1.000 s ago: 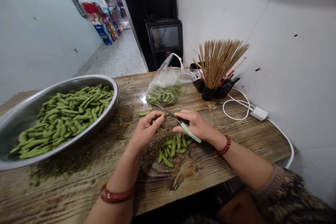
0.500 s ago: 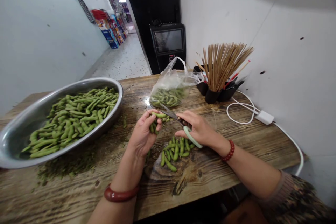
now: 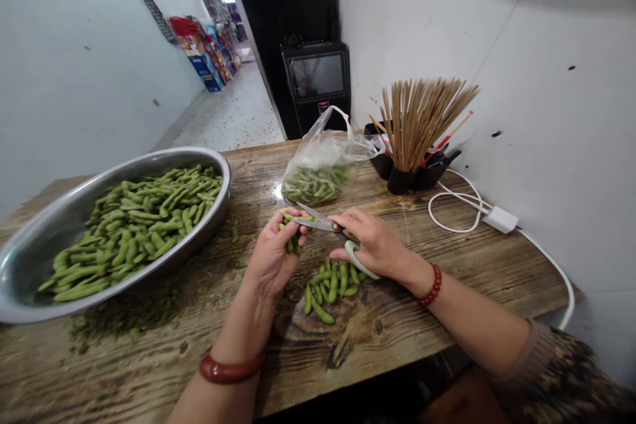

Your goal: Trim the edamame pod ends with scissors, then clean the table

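My left hand is closed on a few green edamame pods, one of them pinched near the fingertips. Scissors with pale green handles are in my right hand, their blades spread around the end of that pod, close to my left fingers. Below the scissors, a small pile of edamame pods lies on the wooden table. Behind my hands stands a clear plastic bag with more pods inside. At the left, a large metal basin holds a heap of pods.
Green trimmings are scattered beside the basin. Brown skewers stand in a black holder by the wall. A white cable with an adapter runs along the table's right side. A black machine is beyond the table.
The scissor blades have opened from nearly closed and now straddle the pod in my left hand. Both hands stay in about the same place.
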Demonstrator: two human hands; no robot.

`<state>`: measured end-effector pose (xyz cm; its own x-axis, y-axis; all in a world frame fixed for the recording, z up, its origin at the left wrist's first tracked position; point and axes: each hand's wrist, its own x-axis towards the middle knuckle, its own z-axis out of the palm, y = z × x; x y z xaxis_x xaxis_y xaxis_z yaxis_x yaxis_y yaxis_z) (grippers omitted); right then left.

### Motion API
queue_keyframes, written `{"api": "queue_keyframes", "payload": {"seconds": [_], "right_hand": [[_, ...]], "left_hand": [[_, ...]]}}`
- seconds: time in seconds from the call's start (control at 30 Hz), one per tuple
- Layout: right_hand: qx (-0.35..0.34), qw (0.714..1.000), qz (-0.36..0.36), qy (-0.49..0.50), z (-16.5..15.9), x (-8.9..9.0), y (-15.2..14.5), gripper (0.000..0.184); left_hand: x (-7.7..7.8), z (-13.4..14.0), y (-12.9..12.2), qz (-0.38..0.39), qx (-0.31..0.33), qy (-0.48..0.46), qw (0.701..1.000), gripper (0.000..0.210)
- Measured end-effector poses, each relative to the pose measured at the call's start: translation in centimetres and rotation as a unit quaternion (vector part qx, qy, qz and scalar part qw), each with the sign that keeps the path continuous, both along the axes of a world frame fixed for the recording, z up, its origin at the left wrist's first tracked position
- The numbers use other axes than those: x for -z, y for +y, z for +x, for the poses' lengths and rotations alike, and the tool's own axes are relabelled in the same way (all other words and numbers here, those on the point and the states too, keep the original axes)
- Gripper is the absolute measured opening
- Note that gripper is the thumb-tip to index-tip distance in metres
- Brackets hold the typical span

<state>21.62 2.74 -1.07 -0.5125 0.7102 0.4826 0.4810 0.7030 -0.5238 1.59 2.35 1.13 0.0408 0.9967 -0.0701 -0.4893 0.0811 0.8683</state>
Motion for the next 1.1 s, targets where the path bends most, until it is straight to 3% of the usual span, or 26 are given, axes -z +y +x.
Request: {"api": "queue_keyframes", "payload": {"seconds": [0.67, 1.1], "right_hand": [[-0.033, 0.999, -0.02, 0.031, -0.17, -0.04, -0.11, 0.044], [-0.034, 0.999, -0.012, 0.017, 0.01, 0.1, -0.18, 0.043]], "left_hand": [[0.54, 0.13, -0.08, 0.0, 0.02, -0.006, 1.0, 0.021], [0.51, 0.12, -0.01, -0.007, 0.021, -0.022, 1.0, 0.022]]}}
